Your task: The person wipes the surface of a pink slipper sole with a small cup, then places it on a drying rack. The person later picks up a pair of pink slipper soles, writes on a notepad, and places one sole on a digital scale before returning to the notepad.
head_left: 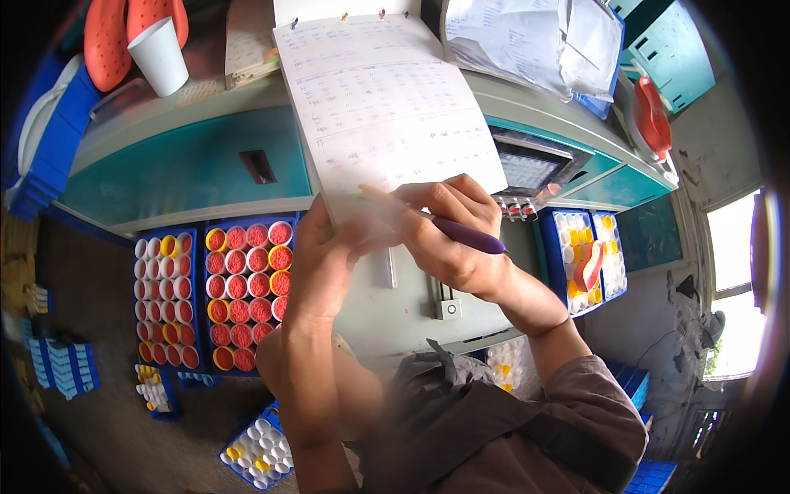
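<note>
My right hand (457, 226) is closed round a purple pen (467, 235), whose dark end sticks out past the thumb side toward my wrist. Close beside it, my left hand (329, 251) is at the near edge of an open ring-bound notebook (387, 107). The fingers of my left hand are lost in a hazy, blurred patch where the two hands meet, so their grip is hidden. A pale yellowish tip (372, 194) pokes out above that patch; I cannot make out what it belongs to. Handwritten rows in blue and red cover the notebook's white pages.
Blue trays of cups with red granules (239, 286) stand at the left, beside more cups (164, 288). A white cup (159, 56) and red perforated pieces (107, 45) are at the upper left. Loose papers (527, 41) lie upper right. Another cup tray (586, 255) stands at right.
</note>
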The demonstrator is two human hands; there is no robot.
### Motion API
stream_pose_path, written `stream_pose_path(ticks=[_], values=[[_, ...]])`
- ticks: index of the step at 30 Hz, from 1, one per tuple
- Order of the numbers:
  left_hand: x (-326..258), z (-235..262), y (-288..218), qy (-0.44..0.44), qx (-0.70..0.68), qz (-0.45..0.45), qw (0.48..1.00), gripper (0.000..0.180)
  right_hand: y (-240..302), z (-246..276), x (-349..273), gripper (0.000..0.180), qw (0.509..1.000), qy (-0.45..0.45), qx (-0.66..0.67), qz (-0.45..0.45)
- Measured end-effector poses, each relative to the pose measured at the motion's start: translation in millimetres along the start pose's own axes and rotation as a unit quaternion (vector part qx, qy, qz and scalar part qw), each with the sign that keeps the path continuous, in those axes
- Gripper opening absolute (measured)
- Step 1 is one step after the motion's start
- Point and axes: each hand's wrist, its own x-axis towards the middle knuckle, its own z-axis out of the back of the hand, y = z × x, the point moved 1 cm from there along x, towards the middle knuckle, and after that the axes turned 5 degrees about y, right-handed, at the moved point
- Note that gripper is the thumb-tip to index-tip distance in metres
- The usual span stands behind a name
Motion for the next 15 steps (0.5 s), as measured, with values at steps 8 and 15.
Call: stream_pose_path(ticks=[8,15], values=[[5.2,17.6,11.9,-0.066,0.048,0.040,0.996,0.045,-0.6,-8.2,-20.2,0.024,0.995,-0.073,0.067,-0.003],[3.2,23.3,7.4,-0.050,-0.016,0.016,0.998,0.042,4.5,-19.3,-21.1,0.022,0.987,-0.139,0.063,-0.041]])
